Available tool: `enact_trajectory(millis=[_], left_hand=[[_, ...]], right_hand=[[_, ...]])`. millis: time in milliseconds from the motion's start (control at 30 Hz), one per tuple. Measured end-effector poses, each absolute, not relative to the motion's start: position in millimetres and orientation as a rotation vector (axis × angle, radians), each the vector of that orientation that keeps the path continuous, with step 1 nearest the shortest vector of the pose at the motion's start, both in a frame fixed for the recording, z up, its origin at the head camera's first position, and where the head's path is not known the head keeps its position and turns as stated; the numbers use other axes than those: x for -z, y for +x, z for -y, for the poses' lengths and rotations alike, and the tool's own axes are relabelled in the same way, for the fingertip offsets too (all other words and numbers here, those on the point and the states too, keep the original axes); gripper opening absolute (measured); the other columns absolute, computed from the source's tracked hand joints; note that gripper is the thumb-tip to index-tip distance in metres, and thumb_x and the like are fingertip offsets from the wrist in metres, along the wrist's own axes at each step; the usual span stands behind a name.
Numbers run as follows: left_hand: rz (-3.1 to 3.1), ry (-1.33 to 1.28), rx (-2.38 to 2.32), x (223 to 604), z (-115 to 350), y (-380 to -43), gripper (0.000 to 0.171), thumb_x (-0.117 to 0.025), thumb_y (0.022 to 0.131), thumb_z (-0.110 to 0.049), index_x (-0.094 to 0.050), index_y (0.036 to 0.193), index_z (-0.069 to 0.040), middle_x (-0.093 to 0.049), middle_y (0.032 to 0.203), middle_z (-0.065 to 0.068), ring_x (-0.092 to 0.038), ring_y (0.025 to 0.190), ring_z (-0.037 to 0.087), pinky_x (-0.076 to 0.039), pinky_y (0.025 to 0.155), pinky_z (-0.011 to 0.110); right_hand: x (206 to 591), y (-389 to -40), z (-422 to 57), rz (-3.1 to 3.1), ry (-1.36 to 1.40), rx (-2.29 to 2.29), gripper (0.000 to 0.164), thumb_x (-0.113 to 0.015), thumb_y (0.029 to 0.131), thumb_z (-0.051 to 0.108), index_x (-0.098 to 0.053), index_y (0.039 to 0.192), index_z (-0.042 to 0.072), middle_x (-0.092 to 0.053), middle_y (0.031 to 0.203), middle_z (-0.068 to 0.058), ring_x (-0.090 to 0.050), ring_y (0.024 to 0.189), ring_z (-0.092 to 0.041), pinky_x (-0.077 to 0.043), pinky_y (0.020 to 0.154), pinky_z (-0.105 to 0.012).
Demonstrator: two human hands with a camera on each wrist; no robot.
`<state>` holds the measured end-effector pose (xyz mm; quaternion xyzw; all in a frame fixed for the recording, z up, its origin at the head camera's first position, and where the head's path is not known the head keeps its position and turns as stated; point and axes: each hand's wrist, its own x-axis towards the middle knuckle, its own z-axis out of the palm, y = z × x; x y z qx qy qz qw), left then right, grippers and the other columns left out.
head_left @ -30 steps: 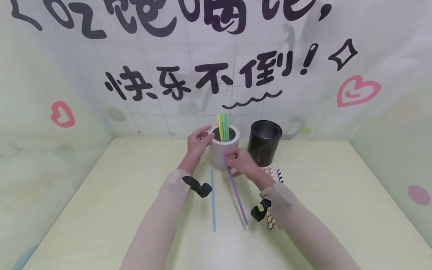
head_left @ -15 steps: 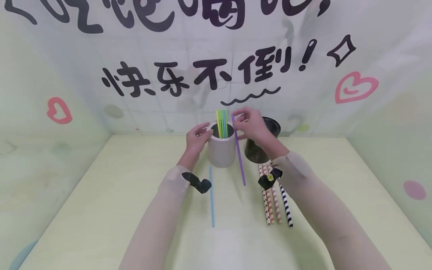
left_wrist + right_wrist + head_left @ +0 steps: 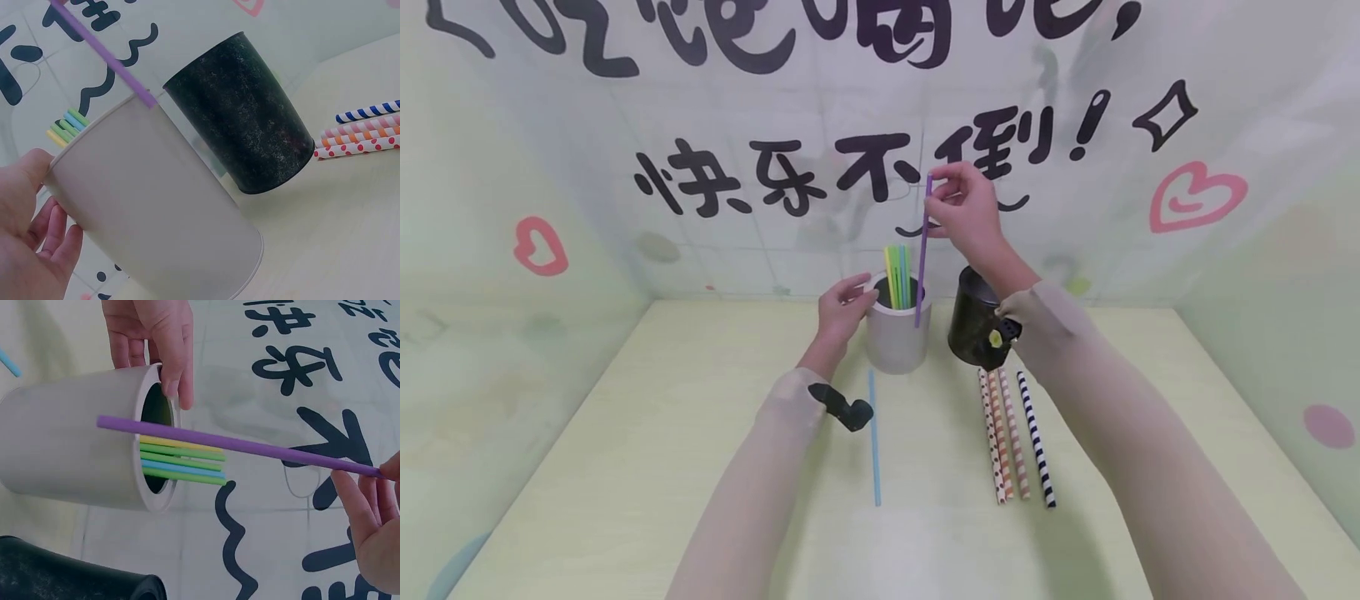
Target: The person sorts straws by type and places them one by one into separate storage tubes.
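Note:
My right hand [image 3: 967,208] is raised above the white cup [image 3: 898,337] and pinches a purple straw [image 3: 923,250] near its top end. The straw hangs almost upright, its lower end in front of the cup's rim in the head view. In the right wrist view the same purple straw [image 3: 250,445] crosses before the cup's mouth. My left hand [image 3: 842,315] holds the cup at the left of its rim, thumb over the edge. Several yellow, green and blue straws [image 3: 897,279] stand inside this cup, their lower parts hidden.
A black cup [image 3: 973,321] stands right of the white one, partly behind my right forearm. Several patterned straws [image 3: 1011,437], spotted and striped, lie on the table [image 3: 715,433] before it. One light blue straw [image 3: 875,450] lies in front of the white cup. A printed wall sheet [image 3: 737,258] rises behind.
My right hand has lifted the purple straw off the table, up past the cup's right side and above its rim. The left hand has stayed at the cup.

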<state>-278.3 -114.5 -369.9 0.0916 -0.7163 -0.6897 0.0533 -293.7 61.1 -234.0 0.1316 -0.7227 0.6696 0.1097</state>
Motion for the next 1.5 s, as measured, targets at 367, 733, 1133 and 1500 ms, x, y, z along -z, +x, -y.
enact_trajectory(millis=[367, 733, 1133, 1500], left_hand=[[2.149, 0.267, 2.118, 372.9, 115.0, -277.8, 0.037, -0.066, 0.083, -0.010, -0.060, 0.119, -0.012, -0.054, 0.114, 0.011, -0.051, 0.103, 0.020, -0.051, 0.083, 0.024], [2.173, 0.258, 2.099, 372.7, 115.2, -277.9, 0.038, -0.066, 0.083, -0.012, -0.060, 0.120, -0.012, -0.053, 0.115, 0.010, -0.052, 0.104, 0.021, -0.051, 0.084, 0.025], [2.183, 0.254, 2.087, 373.0, 116.0, -281.3, 0.037, -0.066, 0.084, -0.015, -0.060, 0.121, -0.014, -0.053, 0.115, 0.009, -0.050, 0.105, 0.020, -0.051, 0.083, 0.024], [2.198, 0.262, 2.091, 373.2, 116.9, -281.9, 0.037, -0.066, 0.084, -0.017, -0.060, 0.121, -0.015, -0.053, 0.116, 0.008, -0.051, 0.105, 0.020, -0.051, 0.084, 0.025]], right_hand=[[223.5, -299.9, -49.6, 2.148, 0.481, -1.830, 0.028, -0.057, 0.084, -0.003, -0.054, 0.111, 0.003, -0.053, 0.081, -0.004, -0.054, 0.072, -0.015, -0.058, 0.058, -0.030], [249.0, -307.2, -52.3, 2.245, 0.379, -1.760, 0.029, -0.057, 0.086, -0.001, -0.054, 0.114, 0.005, -0.055, 0.084, -0.007, -0.054, 0.073, -0.014, -0.058, 0.065, -0.034], [313.6, -317.9, -51.9, 2.389, 0.190, -1.826, 0.030, -0.057, 0.082, -0.005, -0.053, 0.111, 0.003, -0.053, 0.087, -0.011, -0.053, 0.074, -0.017, -0.058, 0.058, -0.031], [325.5, -318.1, -46.2, 2.489, 0.125, -1.823, 0.031, -0.060, 0.080, -0.005, -0.054, 0.109, 0.005, -0.057, 0.090, -0.012, -0.056, 0.078, -0.020, -0.057, 0.058, -0.030]])
